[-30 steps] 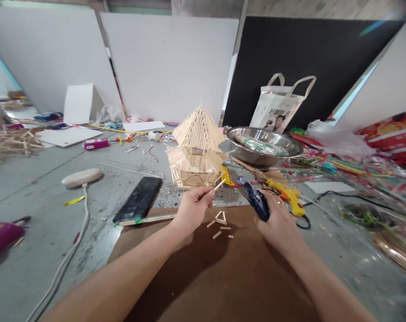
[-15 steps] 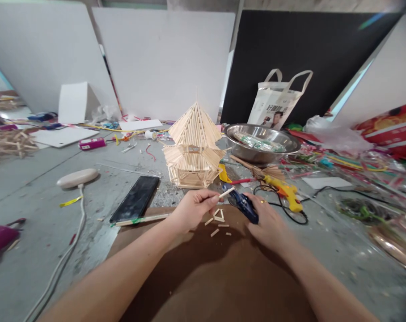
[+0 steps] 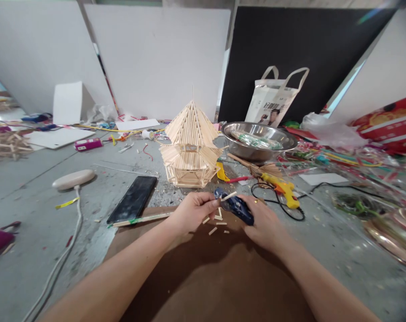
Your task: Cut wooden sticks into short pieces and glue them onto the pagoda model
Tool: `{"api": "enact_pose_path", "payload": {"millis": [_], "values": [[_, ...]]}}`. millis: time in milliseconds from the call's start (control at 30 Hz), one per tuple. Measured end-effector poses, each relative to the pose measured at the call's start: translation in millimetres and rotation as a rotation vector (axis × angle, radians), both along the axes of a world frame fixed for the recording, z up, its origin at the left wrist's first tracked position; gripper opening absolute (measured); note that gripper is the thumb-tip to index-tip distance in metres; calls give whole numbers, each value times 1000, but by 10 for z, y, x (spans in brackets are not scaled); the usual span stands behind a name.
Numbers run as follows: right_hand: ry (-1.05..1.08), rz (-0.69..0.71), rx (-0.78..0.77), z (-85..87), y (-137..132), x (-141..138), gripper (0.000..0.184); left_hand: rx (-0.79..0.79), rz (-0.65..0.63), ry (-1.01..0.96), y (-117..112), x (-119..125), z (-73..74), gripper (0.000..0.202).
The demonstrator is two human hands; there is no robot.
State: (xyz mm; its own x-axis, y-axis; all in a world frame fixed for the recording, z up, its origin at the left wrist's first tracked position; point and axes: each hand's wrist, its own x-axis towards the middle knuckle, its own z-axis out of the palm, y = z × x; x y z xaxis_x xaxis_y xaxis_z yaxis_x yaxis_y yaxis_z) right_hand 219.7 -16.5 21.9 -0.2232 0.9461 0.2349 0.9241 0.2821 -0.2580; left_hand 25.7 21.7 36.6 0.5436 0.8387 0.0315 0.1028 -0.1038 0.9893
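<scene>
Between the fingertips of my left hand (image 3: 195, 212) is pinched a short, pale wooden stick (image 3: 229, 196), its free end pointing right. My right hand (image 3: 266, 222) grips dark blue cutters (image 3: 239, 209), whose head reaches toward my left fingertips, by the stick. The stick passes in front of the tool; whether the jaws touch it I cannot tell. Several cut stick pieces (image 3: 213, 230) lie on the brown board (image 3: 203, 277) below my hands. Just beyond them stands a tiered, pavilion-like model (image 3: 191, 154) built of thin wooden sticks.
At left are a black phone (image 3: 132, 199), longer sticks (image 3: 142, 219) across its near edge, and a white device (image 3: 74, 179) with a cable. A yellow glue gun (image 3: 283, 190) with a black cord lies right. Behind it stands a metal basin (image 3: 258, 152) holding wrapped items.
My right hand has brought the cutters left and closer to my left fingertips, and the tool now overlaps the stick. The whole view has shifted slightly.
</scene>
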Motion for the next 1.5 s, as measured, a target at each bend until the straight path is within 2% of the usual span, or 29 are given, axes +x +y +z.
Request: {"api": "enact_pose_path", "payload": {"millis": [367,733,1100,1500], "values": [[-4,22,13,-47,-5,4,52,-18,-12,-2,-10,17,-12,35],[56,32,2,-6,-31,-51,45,-22,-14,-20,-19,15,4,35],[13,-18,-42,44,-50,-75,43,-45,8,-55,-48,34,-26,36],[-35,-98,-91,55,-84,-131,27,-97,63,-60,-56,61,-61,35]]}}
